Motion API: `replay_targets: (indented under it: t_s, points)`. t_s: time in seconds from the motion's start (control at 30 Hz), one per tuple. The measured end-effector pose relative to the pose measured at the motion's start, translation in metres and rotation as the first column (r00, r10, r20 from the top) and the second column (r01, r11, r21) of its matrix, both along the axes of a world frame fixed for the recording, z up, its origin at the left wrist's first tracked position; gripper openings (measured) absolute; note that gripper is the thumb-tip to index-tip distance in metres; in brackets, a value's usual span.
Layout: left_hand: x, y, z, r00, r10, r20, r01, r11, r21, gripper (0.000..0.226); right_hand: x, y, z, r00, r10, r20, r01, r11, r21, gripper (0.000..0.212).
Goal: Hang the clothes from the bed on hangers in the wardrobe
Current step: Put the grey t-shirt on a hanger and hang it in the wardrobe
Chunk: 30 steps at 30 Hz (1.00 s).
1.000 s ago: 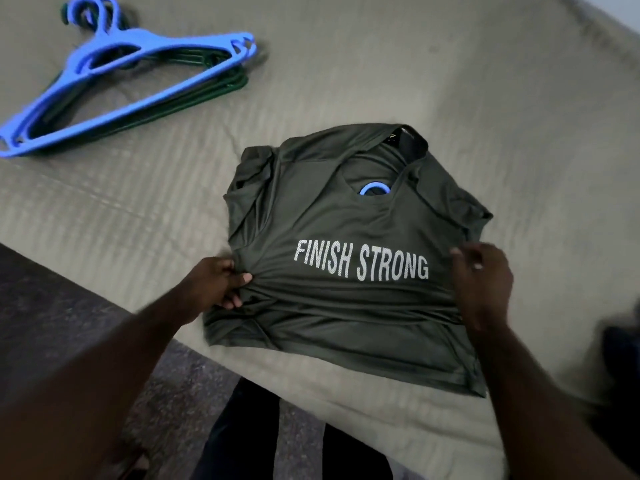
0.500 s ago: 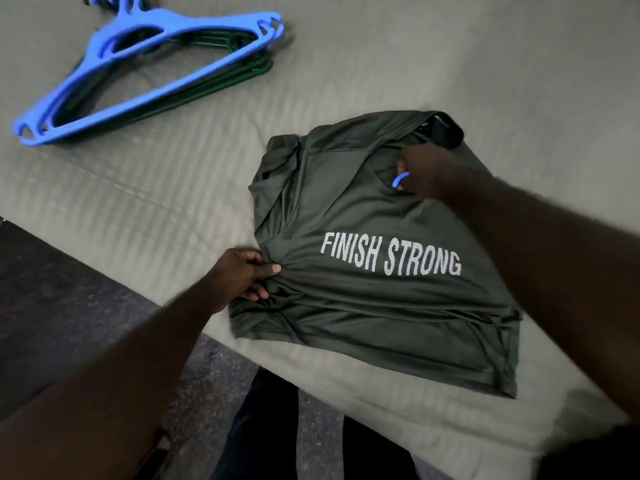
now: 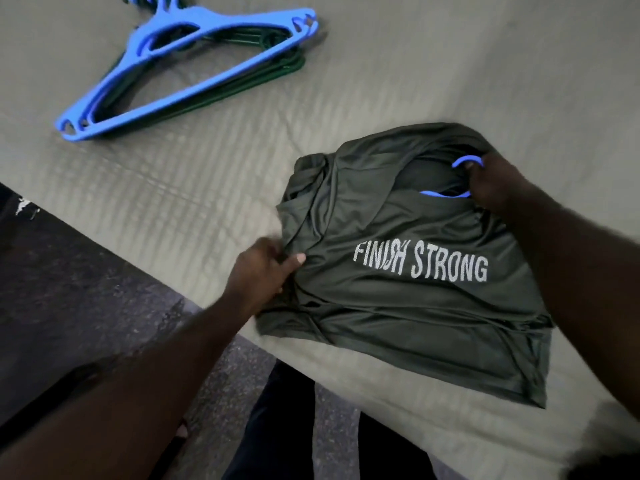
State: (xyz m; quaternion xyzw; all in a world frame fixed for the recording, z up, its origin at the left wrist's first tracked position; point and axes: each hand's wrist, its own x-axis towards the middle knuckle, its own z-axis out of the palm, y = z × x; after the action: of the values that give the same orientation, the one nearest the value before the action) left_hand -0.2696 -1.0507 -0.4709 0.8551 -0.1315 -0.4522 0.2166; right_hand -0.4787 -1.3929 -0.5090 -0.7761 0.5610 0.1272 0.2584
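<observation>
Dark green "FINISH STRONG" T-shirt (image 3: 415,323) lies flat on tan ribbed bedspread (image 3: 381,64). Right hand (image 3: 495,185) grips blue plastic hanger hook (image 3: 465,162) at shirt collar. Left hand (image 3: 263,271) pinches shirt's left edge. Blue-and-green hanger stack (image 3: 221,73) sits well up-left of shirt.

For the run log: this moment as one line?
left hand: pinches shirt edge | right hand: grips blue hanger hook at collar | shirt: lying on bed | spare hangers: upper left

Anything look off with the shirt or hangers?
The shirt is bunched, its side creased where the left hand grips it. The right hand holds the hanger hook at the neck. Spare hangers lie stacked.
</observation>
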Motion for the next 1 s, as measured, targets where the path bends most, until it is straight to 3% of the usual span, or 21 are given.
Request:
replay_targets:
  t_s: [0.07, 0.1, 0.17, 0.23, 0.3, 0.37, 0.43, 0.53, 0.63, 0.83, 0.93, 1.0]
  points:
    - [0.009, -0.016, -0.002, 0.954, -0.101, 0.281, 0.109, 0.994, -0.011, 0.064, 0.0, 0.002, -0.001, 1.0, 0.002, -0.004, -0.002, 1.0, -0.006, 0.046]
    - [0.015, -0.026, -0.003, 0.926, -0.136, 0.353, 0.156, 0.987, -0.028, 0.067, 0.0, 0.003, 0.001, 1.0, -0.003, -0.013, 0.003, 1.0, -0.008, 0.044]
    - [0.026, -0.045, -0.008, 0.889, -0.237, 0.391, 0.262, 0.965, -0.01, 0.066, 0.0, 0.006, 0.0, 0.999, -0.031, -0.008, 0.031, 0.999, -0.008, 0.039]
    - [0.034, -0.06, -0.012, 0.836, -0.376, 0.4, 0.379, 0.922, 0.074, 0.05, 0.0, 0.011, -0.001, 0.996, -0.083, 0.026, 0.083, 0.997, -0.006, 0.037]
    - [0.041, -0.068, -0.007, 0.829, -0.35, 0.435, 0.375, 0.927, 0.032, 0.033, -0.001, 0.016, -0.001, 0.988, -0.144, 0.046, 0.145, 0.989, -0.008, 0.038]
    - [0.056, -0.057, -0.003, 0.876, -0.128, 0.464, 0.199, 0.974, -0.106, 0.026, -0.003, 0.018, -0.004, 0.98, -0.185, 0.07, 0.184, 0.983, 0.021, 0.038]
    - [0.079, -0.024, -0.004, 0.888, 0.176, 0.425, -0.099, 0.975, -0.197, 0.03, -0.003, 0.017, -0.003, 0.975, -0.209, 0.073, 0.206, 0.977, 0.049, 0.038]
    - [0.094, 0.039, -0.002, 0.808, 0.531, 0.255, -0.5, 0.847, -0.181, 0.035, -0.003, 0.017, -0.004, 0.968, -0.235, 0.087, 0.23, 0.971, 0.061, 0.037]
    - [0.072, 0.063, 0.016, 0.732, 0.664, 0.153, -0.639, 0.747, -0.183, 0.024, -0.001, 0.022, 0.002, 0.96, -0.26, 0.105, 0.255, 0.965, 0.053, 0.039]
    - [0.019, 0.013, 0.045, 0.894, 0.444, 0.055, -0.395, 0.841, -0.37, 0.011, 0.0, 0.034, 0.012, 0.893, -0.352, 0.282, 0.335, 0.936, 0.108, 0.035]
    - [-0.007, -0.04, 0.04, 0.981, 0.179, 0.073, -0.125, 0.874, -0.47, 0.004, -0.006, 0.042, 0.012, 0.841, -0.413, 0.349, 0.385, 0.911, 0.149, 0.029]
    - [-0.024, -0.078, 0.031, 0.986, -0.076, 0.146, 0.136, 0.874, -0.467, 0.004, -0.01, 0.05, 0.014, 0.815, -0.463, 0.35, 0.428, 0.887, 0.175, 0.031]
